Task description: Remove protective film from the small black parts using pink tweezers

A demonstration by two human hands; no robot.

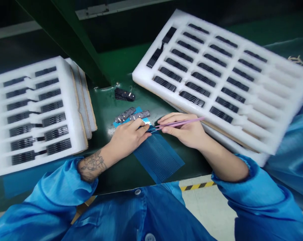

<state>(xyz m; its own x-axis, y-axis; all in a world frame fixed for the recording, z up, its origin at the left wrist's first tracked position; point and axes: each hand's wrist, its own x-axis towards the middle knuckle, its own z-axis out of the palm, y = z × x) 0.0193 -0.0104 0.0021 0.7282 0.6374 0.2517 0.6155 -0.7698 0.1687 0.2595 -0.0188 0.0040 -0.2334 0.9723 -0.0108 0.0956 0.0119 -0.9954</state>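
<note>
Green bench (191, 167), film = landmark. Blue mesh-patterned film (158, 157) lies mid-bench, w/ a smaller solid blue piece (138, 115) at its far end.

L hand (127, 137) sits on near end of blue piece, fingers curled down onto it. Can't tell if it's pinching anything or just pressing; fingertips hide the contact pt.

R hand (184, 130) is clenched on pink tweezers (181, 123), thumb + index on the shank. Tips point L, ending right at L fingertips, above film. Whatever's at the tips is too small to make out.

2 black parts (132, 115) lie side by side on blue piece, just past L fingers. Black stack (124, 94) sits on bare bench, beyond film, apart from them.

Foam tray (146, 77), white, is R of film, tilted in view, rows of black parts in slots, far-end slots on its R side bare. Foam stack (73, 113), 3ish trays, L of film, top tray also holding rows of black parts.

Blue sleeves (66, 187) both arms; tattoo (91, 165) on L forearm. Hazard tape (198, 185) on floor, near side of bench.
</note>
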